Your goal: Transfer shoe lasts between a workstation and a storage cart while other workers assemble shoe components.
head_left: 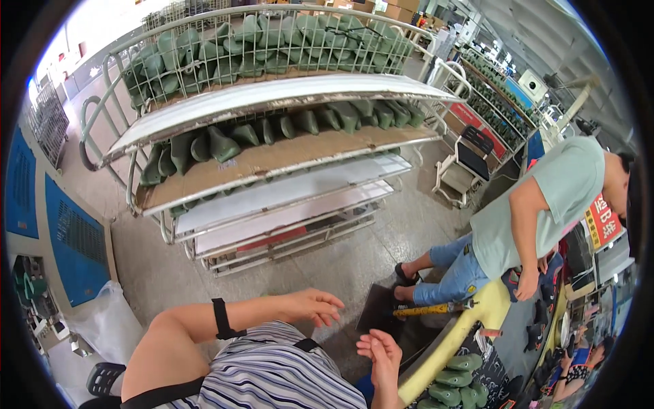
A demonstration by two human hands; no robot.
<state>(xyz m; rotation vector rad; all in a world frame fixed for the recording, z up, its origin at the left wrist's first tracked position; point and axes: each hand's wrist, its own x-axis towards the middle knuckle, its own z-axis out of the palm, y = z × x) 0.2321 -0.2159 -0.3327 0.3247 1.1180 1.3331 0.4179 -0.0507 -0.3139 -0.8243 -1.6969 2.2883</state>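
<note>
My left hand (315, 307) reaches across in front of my striped shirt, palm turned inward, with its fingers loosely stretched and nothing in them. Facing it, my right hand (381, 353) is raised with its fingers half curled and apart, and I see nothing held there. A gap separates the two hands. Several green shoe lasts (458, 376) lie in a heap beyond my right hand, beside a yellow padded edge (436, 351). Neither hand touches them. More green shoe lasts (221, 144) stand in rows on the metal rack in front of me.
The wheeled rack (272, 178) has several tilted shelves. A person in a pale green shirt (545, 191) stands at the right by the yellow edge. Behind them is a black-seated chair (470, 153). Blue-panelled machinery (75, 238) and a clear plastic bag (112, 320) are at the left.
</note>
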